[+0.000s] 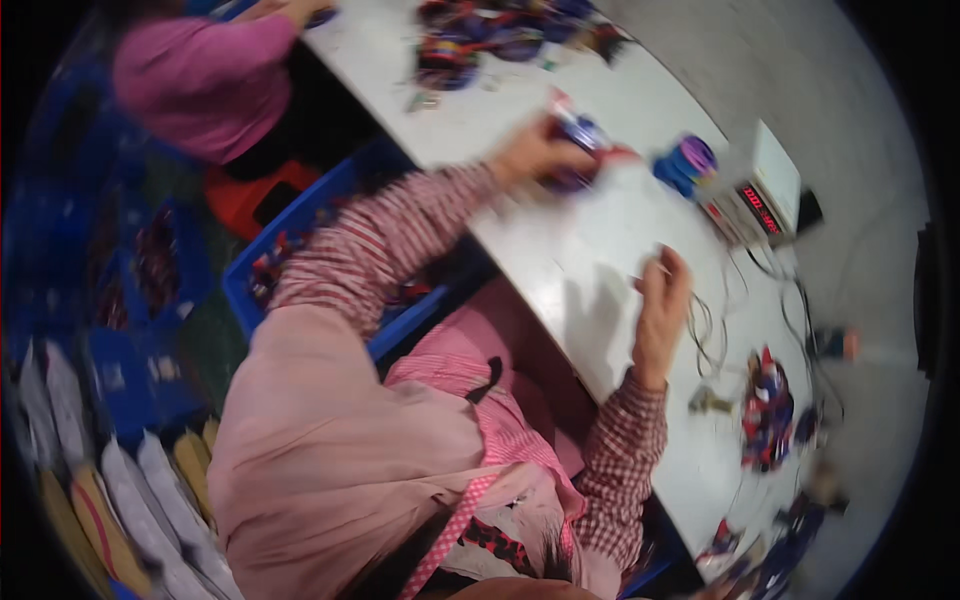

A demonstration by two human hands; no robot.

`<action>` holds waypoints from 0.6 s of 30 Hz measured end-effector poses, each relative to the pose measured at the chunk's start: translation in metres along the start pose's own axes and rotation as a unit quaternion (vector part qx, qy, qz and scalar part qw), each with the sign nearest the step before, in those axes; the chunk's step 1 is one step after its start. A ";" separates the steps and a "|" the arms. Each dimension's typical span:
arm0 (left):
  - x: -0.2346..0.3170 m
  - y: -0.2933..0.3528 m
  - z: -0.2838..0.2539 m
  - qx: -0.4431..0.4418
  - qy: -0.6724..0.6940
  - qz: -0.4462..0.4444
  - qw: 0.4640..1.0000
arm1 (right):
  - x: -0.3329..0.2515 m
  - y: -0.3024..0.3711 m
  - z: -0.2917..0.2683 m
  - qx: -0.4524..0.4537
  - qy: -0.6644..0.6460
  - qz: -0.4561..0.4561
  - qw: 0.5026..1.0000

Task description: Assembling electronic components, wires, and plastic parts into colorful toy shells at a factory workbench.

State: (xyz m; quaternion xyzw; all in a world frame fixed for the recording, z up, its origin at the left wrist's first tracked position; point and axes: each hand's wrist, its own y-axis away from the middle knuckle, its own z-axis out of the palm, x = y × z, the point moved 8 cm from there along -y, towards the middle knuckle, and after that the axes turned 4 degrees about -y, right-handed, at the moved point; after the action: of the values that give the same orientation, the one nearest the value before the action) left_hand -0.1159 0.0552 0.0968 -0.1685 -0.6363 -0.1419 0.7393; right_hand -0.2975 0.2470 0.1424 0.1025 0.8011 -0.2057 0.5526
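My left hand [542, 153] reaches across the white table [545, 260] with its fingers closed round a blurred purple-and-red object [575, 160]. Motion blur hides what kind of object it is. Over the table further right hovers my right hand [662, 315], its fingers partly bent and apart, with nothing clearly visible in them. A shadow falls on the tabletop beside it. Closest to the left hand's object is a blue and purple round spool-like thing [688, 165].
A white box-shaped device with a red digital display [757, 205] stands at the table's far edge, trailing cables [705, 335]. Purple-and-red items lie in piles [768, 415]. Beside me are a blue crate [240, 290], a red stool [235, 205], sacks [150, 500] and a pink-sleeved co-worker [205, 85].
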 end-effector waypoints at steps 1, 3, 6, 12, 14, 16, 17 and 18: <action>0.003 -0.017 -0.023 -0.002 -0.037 -0.012 0.999 | 0.012 0.004 0.009 -0.031 -0.008 0.014 0.999; 0.008 -0.036 -0.084 0.015 -0.134 -0.006 0.991 | -0.001 0.010 0.029 -0.038 -0.034 0.001 0.999; 0.010 -0.047 -0.150 0.102 -0.198 0.011 0.975 | -0.001 0.024 0.022 -0.044 -0.018 -0.014 0.999; -0.008 -0.089 -0.197 0.151 -0.324 -0.013 0.934 | 0.003 0.080 -0.092 0.066 -0.024 0.005 0.998; 0.000 -0.098 -0.209 0.160 -0.476 0.026 0.865 | 0.009 0.087 -0.156 0.160 -0.038 0.013 0.986; -0.006 -0.109 -0.233 0.174 -0.529 0.009 0.830 | 0.021 0.086 -0.225 0.247 0.010 0.036 0.968; -0.006 -0.114 -0.244 0.194 -0.580 -0.007 0.791 | 0.040 0.081 -0.259 0.271 0.025 0.059 0.961; -0.001 -0.116 -0.238 0.212 -0.628 -0.022 0.749 | 0.060 0.079 -0.292 0.296 0.040 0.082 0.951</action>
State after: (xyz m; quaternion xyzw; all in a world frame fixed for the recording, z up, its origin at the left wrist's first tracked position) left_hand 0.0473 -0.1521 0.0722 -0.0448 -0.9744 0.1179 0.1864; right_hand -0.5352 0.4435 0.1586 0.3354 0.7142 -0.3835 0.4799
